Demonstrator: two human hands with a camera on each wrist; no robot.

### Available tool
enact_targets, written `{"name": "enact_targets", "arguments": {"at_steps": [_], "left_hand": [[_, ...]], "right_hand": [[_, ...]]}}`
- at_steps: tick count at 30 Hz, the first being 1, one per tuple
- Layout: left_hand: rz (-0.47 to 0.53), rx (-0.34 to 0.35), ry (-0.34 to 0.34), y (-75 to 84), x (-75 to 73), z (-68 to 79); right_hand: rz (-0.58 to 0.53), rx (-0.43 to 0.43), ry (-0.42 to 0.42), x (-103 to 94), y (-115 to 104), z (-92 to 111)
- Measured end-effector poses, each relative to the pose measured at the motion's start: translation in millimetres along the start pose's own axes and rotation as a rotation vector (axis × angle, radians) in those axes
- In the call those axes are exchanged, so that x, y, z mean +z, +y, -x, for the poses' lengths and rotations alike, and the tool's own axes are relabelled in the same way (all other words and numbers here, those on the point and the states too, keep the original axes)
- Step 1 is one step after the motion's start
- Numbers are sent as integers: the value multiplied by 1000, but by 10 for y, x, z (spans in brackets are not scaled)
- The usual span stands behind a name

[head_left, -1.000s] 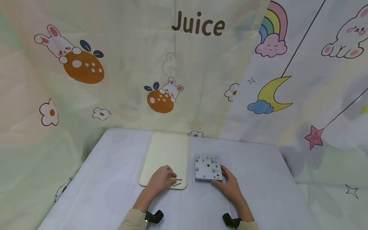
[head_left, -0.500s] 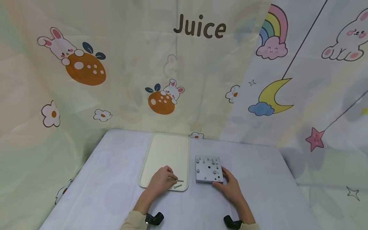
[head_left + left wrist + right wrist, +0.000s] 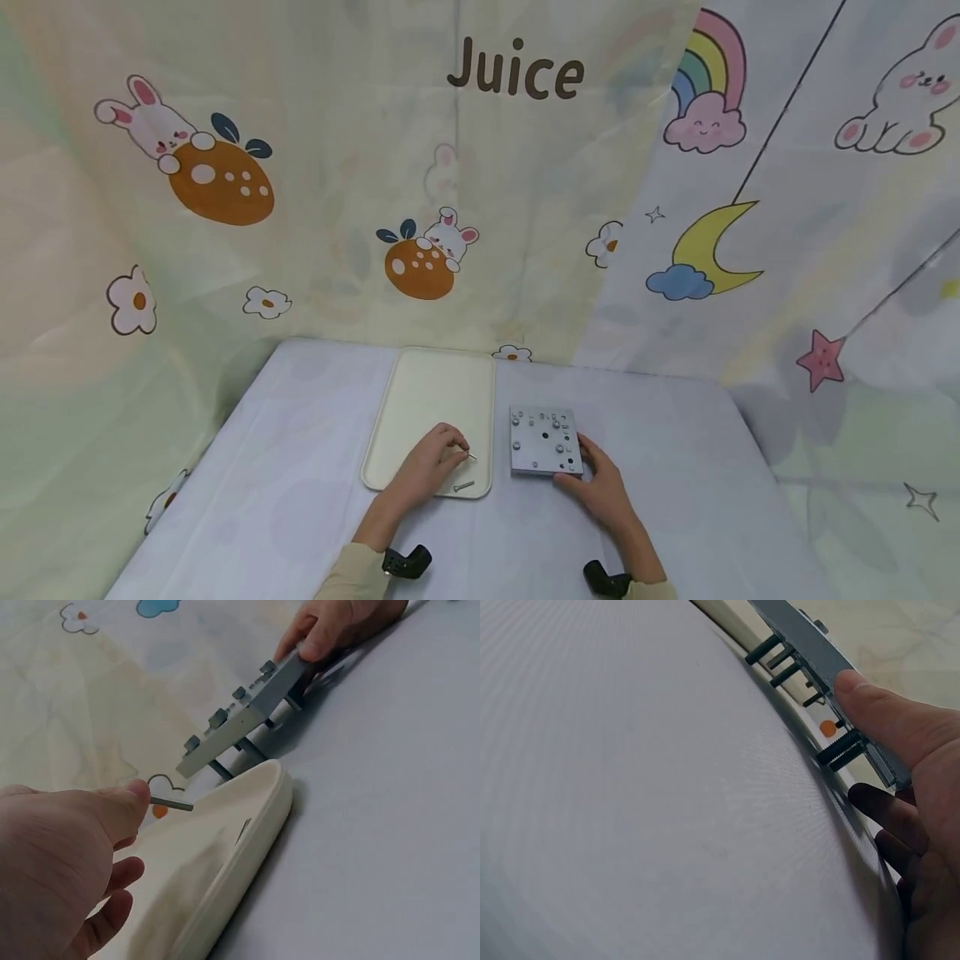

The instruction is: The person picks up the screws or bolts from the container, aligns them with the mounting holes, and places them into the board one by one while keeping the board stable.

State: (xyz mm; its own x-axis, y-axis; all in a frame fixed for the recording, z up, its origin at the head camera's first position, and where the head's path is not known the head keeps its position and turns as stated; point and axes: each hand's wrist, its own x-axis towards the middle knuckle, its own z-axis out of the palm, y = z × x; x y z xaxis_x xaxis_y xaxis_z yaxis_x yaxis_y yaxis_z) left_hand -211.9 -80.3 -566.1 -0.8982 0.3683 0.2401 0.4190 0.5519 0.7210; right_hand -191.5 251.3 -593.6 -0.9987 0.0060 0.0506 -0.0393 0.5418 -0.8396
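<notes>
My left hand (image 3: 423, 462) is over the near right part of a cream tray (image 3: 442, 375). Between thumb and fingertips it pinches a screw (image 3: 174, 803), whose grey shank sticks out toward the right; the other end is hidden in the fingers. A second screw (image 3: 463, 486) lies in the tray below the hand. To the right of the tray, my right hand (image 3: 600, 485) grips a square metal plate (image 3: 532, 450) at its near right corner, thumb on the near edge. Several bolt heads and holes show on top of the plate, and threaded shanks (image 3: 842, 754) project underneath.
A white cloth covers the table (image 3: 675, 467). Behind it hangs a printed curtain (image 3: 330, 167) with rabbits, flowers and the word Juice. A black wrist camera (image 3: 407, 562) sits on the left wrist, another black camera (image 3: 606, 579) on the right.
My left hand has taken one screw from the tray's near right part and lifted it slightly up and away; the other screw stays. My right hand and the plate have not moved.
</notes>
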Motion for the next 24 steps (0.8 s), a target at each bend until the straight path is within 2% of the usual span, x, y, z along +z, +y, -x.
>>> {"name": "enact_targets", "arguments": {"at_steps": [6, 9, 14, 19, 24], "left_hand": [[62, 14, -72, 170, 29, -231], [39, 22, -103, 241, 73, -300], [3, 41, -99, 352, 108, -432], [-46, 76, -163, 493, 219, -559], [-110, 116, -188, 631, 313, -669]], "right_hand": [[9, 3, 6, -32, -28, -8], [6, 17, -7, -20, -21, 13], [-4, -25, -24, 26, -17, -43], [11, -6, -7, -1, 3, -13], [9, 4, -21, -36, 20, 17]]}}
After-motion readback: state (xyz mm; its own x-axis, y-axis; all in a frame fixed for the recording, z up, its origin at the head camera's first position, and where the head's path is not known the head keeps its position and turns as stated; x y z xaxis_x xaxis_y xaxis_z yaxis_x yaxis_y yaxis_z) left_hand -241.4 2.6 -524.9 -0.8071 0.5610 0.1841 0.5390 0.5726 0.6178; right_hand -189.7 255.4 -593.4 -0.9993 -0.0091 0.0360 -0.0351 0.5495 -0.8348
